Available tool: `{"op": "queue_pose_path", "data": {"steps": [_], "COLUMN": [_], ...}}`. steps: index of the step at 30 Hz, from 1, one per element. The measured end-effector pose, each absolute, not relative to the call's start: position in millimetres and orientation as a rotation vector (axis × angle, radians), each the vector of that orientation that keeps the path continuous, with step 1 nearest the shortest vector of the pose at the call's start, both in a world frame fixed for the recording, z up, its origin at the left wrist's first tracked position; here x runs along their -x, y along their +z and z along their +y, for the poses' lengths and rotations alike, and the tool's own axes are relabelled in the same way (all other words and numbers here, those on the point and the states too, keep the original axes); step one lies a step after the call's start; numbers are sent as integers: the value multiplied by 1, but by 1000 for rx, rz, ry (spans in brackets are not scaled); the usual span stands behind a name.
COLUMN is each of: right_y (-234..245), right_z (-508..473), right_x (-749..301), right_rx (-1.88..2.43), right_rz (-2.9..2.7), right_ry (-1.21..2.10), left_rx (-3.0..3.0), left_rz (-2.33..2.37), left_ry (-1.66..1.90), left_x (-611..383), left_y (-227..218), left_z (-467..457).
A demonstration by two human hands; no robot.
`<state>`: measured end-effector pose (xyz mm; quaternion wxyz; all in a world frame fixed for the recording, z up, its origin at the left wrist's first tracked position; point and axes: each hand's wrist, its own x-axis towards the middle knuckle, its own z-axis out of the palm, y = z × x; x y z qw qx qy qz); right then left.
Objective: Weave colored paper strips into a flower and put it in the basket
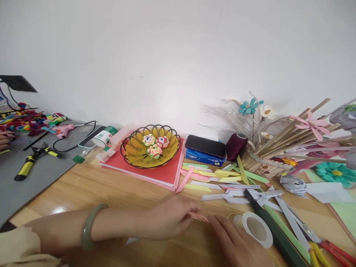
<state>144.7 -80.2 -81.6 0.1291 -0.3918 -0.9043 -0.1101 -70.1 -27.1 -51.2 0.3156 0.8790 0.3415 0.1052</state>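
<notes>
My left hand (169,218), with a jade bangle (89,226) on its wrist, pinches one end of a small folded pink paper strip (199,217) low on the wooden table (111,193). My right hand (239,243) lies beside it, fingers closed toward the strip's other end. A roll of white tape (257,229) sits just right of my right hand. Loose paper strips (219,181) in pink, yellow, green and lilac lie scattered beyond my hands.
A wire basket (151,148) with three paper roses rests on red and pink card sheets. Behind are a phone on a tissue pack (205,151), a maroon thread spool (236,146) and paper flowers. Scissors (319,246) lie right. Pliers (33,159), a glue gun (62,130) and another person's hand (4,140) are left.
</notes>
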Motion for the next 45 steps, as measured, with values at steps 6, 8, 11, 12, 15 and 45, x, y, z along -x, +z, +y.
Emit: {"op": "queue_pose_path", "data": {"steps": [6, 8, 11, 12, 15, 45], "right_y": [-63, -59, -58, -58, -59, -32], "right_z": [-77, -76, -76, -76, -75, -60], "right_x": [-147, -150, -157, -158, -160, -152], "right_rx": [1104, 1156, 1232, 1252, 1267, 1436], "right_rz": [-2595, -2540, -2439, -2420, -2415, -1747], "right_ry": [-140, -127, -149, -151, -107, 1051], "left_rx": [-1420, -1351, -1279, -1261, -1248, -1052], "left_rz": [719, 755, 812, 831, 823, 767], "left_ry": [141, 176, 243, 250, 236, 440], "left_x": [66, 66, 68, 68, 68, 59], "left_y": [-46, -47, -47, -47, -45, -42], "left_z": [-17, -16, -15, -16, -17, -20]}}
